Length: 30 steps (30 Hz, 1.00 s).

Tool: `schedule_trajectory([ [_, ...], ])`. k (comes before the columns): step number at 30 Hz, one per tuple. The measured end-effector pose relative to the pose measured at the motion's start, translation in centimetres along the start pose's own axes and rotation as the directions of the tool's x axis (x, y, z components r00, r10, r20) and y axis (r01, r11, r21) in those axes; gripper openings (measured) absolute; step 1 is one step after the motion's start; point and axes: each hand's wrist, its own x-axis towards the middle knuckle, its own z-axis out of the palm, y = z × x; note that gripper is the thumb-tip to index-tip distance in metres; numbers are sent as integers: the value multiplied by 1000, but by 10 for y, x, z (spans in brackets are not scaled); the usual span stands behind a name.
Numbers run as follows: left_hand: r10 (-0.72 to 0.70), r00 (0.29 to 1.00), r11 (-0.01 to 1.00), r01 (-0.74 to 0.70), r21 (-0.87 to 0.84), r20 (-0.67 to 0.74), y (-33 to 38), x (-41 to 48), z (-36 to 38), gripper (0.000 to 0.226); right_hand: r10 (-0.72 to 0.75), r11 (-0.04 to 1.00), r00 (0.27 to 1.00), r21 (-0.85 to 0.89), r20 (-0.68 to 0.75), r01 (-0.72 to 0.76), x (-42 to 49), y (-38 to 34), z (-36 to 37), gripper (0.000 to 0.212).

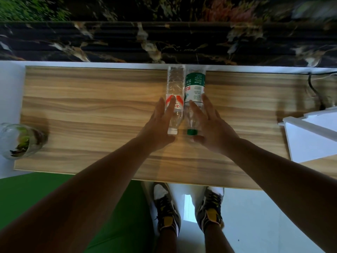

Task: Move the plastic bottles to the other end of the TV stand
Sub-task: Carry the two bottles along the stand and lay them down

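Two clear plastic bottles stand side by side near the middle of the wooden TV stand (91, 110), against its back edge. The left bottle (175, 83) has a white cap and a red and white label. The right bottle (195, 84) has a green cap and a green and white label. My left hand (158, 125) reaches to the left bottle's left side, fingers spread and touching the label. My right hand (209, 128) lies against the right bottle's right side, fingers apart, thumb below the green cap. Neither hand has closed around a bottle.
A glass jar (20, 141) holding plant matter stands at the stand's left end. A white box (311, 136) sits at the right end, with a black cable (313, 88) behind it. A dark marble wall runs along the back. My feet are below the front edge.
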Motion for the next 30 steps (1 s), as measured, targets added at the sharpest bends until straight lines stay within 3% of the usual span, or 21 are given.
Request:
schedule_trajectory([
  [4,-39,999,997,39,-60,4,10,-12,-11,121,15,998,1000,58,5,-15,-7,-5,-7,119],
  [9,19,992,995,-31,-91,-124,22,-35,-27,91,38,992,999,121,-36,-34,-28,-13,-20,103],
  [12,38,972,991,-66,-118,-230,40,-59,-42,78,-4,985,990,172,-139,28,-50,-21,-34,92],
  [17,3,948,975,-75,-211,-319,77,-113,-66,69,57,943,961,330,-271,36,-94,-49,-66,84],
  [30,-43,961,893,-86,-442,-273,182,-255,-182,57,325,758,899,650,-294,-62,-224,-159,-199,50],
])
